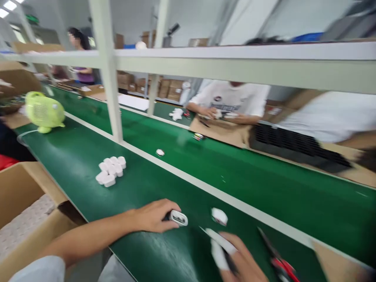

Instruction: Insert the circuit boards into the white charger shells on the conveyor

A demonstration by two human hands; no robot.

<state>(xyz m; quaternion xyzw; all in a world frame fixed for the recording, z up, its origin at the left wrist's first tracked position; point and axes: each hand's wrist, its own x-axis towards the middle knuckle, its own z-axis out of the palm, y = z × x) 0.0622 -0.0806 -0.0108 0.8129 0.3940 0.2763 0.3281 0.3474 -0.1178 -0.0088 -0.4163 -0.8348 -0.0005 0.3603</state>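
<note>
My left hand (pixel 152 216) rests on the green bench mat (pixel 88 156), fingers closed round a small white part with a dark opening (pixel 178 217). My right hand (pixel 237 260) is at the bottom edge, blurred by motion, with white tape on its fingers and a thin white strip-like tool (pixel 219 239) in its grip. A loose white part (pixel 219 216) lies on the mat between the two hands. A cluster of several white parts (pixel 111 170) sits further left on the mat.
Red-handled cutters (pixel 279 260) lie right of my right hand. A yellow-green desk fan (pixel 44 111) stands at the far left. Open cardboard boxes (pixel 23 211) sit left of the bench. A white frame post (pixel 110 90) rises mid-bench. People in white shirts (pixel 232 100) work across the belt.
</note>
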